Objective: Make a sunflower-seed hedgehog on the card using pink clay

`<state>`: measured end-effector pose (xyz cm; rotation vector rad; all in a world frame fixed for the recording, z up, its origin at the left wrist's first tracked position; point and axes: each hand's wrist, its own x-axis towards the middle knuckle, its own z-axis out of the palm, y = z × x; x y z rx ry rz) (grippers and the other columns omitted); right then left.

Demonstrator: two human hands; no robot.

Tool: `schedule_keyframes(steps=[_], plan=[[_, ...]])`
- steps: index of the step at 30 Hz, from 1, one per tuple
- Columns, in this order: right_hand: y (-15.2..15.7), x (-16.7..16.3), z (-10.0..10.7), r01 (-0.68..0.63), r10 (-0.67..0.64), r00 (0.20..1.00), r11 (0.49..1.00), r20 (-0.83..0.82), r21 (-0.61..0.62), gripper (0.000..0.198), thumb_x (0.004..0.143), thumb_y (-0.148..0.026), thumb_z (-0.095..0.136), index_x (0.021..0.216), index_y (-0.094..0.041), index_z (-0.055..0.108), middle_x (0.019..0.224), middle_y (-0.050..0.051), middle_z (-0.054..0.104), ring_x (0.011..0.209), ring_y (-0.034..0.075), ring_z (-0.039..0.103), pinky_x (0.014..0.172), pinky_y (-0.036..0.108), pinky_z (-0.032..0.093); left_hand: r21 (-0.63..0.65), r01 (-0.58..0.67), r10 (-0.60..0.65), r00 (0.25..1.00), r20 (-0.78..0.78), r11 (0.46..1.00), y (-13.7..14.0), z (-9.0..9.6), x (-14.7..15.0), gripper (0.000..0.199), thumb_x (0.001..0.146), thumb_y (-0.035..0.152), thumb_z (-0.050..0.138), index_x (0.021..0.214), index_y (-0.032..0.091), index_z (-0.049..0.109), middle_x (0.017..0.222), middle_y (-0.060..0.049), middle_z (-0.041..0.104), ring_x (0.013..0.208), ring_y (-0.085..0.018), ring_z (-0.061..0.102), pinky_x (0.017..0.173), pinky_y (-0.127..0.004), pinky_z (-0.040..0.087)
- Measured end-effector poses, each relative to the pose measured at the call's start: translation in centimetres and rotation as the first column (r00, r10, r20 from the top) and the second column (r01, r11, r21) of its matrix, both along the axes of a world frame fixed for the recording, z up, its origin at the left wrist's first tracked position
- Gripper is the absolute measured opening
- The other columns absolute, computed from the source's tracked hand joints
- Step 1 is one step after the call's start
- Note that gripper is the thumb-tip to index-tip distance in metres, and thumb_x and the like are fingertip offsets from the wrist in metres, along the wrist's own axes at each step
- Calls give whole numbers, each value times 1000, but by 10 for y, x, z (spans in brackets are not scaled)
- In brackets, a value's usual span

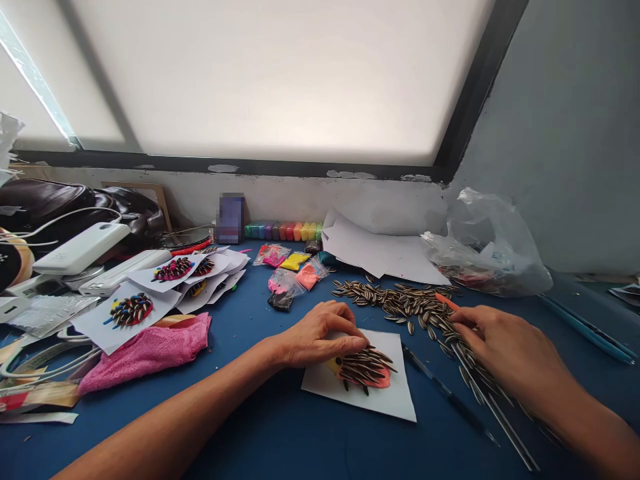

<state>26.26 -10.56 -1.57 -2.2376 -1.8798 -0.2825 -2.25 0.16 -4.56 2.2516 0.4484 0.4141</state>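
A hedgehog figure (370, 368) made of orange and yellow clay with sunflower seeds as spines lies on a white paper card (400, 405). My left hand (325, 337) bends over its upper left side, thumb and index tips close together at the seeds; anything between them is hidden. At the right, my right hand (505, 337) is over the pile of sunflower seeds (400, 301), thumb and index pinched. Beside its fingertips is an orange piece (447, 302). A thin metal tool (500, 410) runs out from beneath that hand. Between the hands lies a pen (450, 393).
Small bags of coloured clay (295, 261) lie beyond my left hand, near a row of clay blocks (285, 231). Finished seed cards (133, 312) overlap at left behind a pink cloth (150, 350). White sheets (380, 247) and a plastic bag (495, 250) stand at the back.
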Motion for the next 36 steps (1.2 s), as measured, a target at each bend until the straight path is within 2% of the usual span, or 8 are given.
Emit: schedule_keyframes(steps=[5,10,15,19,22,27,31,36], plan=[[0,4,-2,-1,1,1000,1000,1,-29,24,84,-33,51,77,-26,73,72,7,74,56,24,68,40,29,43,-15,-27,27,1000,-11,1000,-1,0,-1,54,92,65,43,116,26,70,107,-7,60,105,-22,52,95,-36,39],[2,6,-5,-12,12,1000,999,12,-32,22,83,-31,54,80,-25,75,74,6,73,57,23,68,42,30,44,-57,-61,62,998,22,997,0,-1,-1,54,92,63,42,118,23,68,104,-7,60,100,-21,54,89,-33,43],[9,-2,-16,-60,59,997,998,57,5,28,88,-30,50,97,-22,77,96,8,74,83,25,68,64,36,53,-84,-78,81,996,34,993,-1,0,0,55,92,63,42,112,20,71,103,-8,61,97,-20,56,85,-31,44],[17,-8,-27,-111,110,989,994,95,15,27,89,-26,51,95,-23,77,105,9,73,90,25,65,75,39,53,-73,-77,80,996,42,994,-2,2,1,55,92,63,43,111,19,71,100,-7,62,97,-20,57,86,-31,44],[19,-10,-30,-143,140,984,990,114,19,29,89,-22,49,92,-23,78,101,9,72,92,25,64,78,39,51,-74,-73,77,996,44,995,-2,2,1,55,92,62,43,110,19,72,99,-7,61,96,-20,57,85,-32,44],[20,-14,-28,-214,210,970,977,124,17,26,89,-24,51,88,-22,77,87,8,71,82,24,63,72,37,51,-90,-80,85,995,54,993,-3,1,1,50,93,58,47,109,18,72,99,-7,61,95,-20,56,84,-31,43],[23,-14,-32,-270,264,957,962,119,33,26,89,-20,51,88,-22,76,85,7,69,85,22,64,76,36,51,-89,-71,77,995,57,993,-1,1,1,47,93,55,48,109,17,72,99,-7,61,95,-19,56,83,-30,43],[28,-11,-38,-309,301,946,950,116,48,30,88,-15,49,104,-22,75,85,7,69,84,22,65,77,37,51,-94,-77,82,995,53,993,-1,0,1,49,92,56,48,109,18,72,100,-8,61,95,-20,56,83,-30,43]])
